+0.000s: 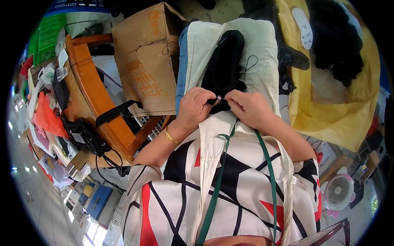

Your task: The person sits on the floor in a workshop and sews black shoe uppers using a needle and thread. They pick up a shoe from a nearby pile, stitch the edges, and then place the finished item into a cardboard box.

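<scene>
The black shoe-shaped thing (212,67) lies on the pale cloth (262,45) just past the fingers, its long side going up and away, w/ the far end leaning a bit to the R. L hand (193,107) and R hand (250,108) meet at its near end, both abt as close, w/ a tiny shiny bit (218,98) b/w them. Fingers on both are pinched narrow on small dark stuff; can't tell if it's cord or the thing's edge.
</scene>
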Motion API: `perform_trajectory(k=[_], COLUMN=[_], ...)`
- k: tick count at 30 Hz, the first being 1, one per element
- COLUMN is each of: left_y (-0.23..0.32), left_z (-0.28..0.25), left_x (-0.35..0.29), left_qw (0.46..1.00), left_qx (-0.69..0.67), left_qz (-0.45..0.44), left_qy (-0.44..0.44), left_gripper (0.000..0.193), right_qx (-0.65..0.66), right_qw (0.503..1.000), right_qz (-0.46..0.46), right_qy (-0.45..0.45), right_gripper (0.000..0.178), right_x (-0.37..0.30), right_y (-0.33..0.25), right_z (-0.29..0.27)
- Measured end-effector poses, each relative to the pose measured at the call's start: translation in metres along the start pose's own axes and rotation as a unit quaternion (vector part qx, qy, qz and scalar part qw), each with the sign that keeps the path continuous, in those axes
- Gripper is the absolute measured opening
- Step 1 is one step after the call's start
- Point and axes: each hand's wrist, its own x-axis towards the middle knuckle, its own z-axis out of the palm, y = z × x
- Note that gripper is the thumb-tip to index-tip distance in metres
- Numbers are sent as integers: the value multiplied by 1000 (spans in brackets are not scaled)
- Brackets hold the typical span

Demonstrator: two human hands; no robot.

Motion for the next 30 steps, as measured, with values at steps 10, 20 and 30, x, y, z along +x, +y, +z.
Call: perform_trajectory(k=[10, 20, 30], left_y=[2, 0, 4], left_z=[-2, -2, 0], left_x=[0, 1, -1], left_qw=[1000, 999, 998], left_qx=[9, 23, 44], left_qz=[20, 48, 31], left_qy=[3, 4, 36], left_gripper=[31, 36, 30], right_qx=[-12, -20, -136], right_qw=[1000, 999, 987], right_qz=[-10, -27, 23], right_qy=[-13, -24, -86], right_gripper=[13, 14, 12], right_x=[-1, 1, 0], right_y=[0, 3, -7], right_z=[-1, -3, 14])
